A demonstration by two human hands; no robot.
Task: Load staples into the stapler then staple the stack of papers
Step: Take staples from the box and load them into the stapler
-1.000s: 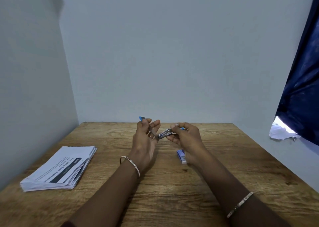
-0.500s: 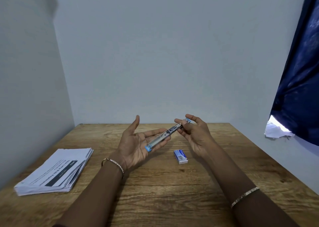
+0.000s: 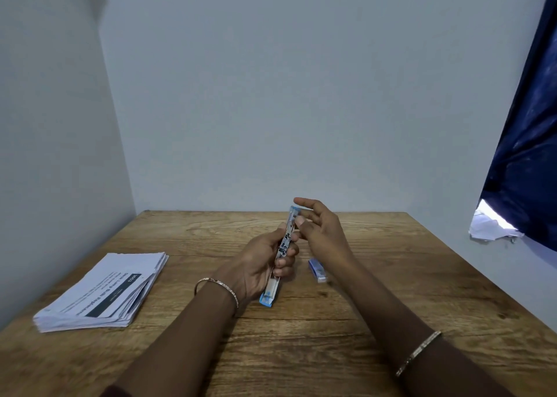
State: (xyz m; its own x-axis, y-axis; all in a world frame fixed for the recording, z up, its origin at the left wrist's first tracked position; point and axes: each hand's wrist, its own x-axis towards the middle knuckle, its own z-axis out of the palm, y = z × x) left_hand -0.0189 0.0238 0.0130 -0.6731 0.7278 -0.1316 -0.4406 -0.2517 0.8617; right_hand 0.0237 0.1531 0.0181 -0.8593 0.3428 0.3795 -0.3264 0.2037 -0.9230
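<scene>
Stapler point(image 3: 285, 241) has swung round since 0.5 s ago. It now points near-to-far above the bench point(image 3: 391, 276), w/ left hand point(image 3: 259, 264) curled round its middle, not lying on an open palm. Right hand point(image 3: 324, 230) is loose, fingertips touching the far end. Staple box point(image 3: 317, 271) sits just to the right, paper stack point(image 3: 102, 294) well off left.

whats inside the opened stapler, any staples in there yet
The stapler, unfolded in the left hand, shows a metal channel with small dark parts. Staples cannot be made out, and the hand's fingers cover part of it.
</scene>
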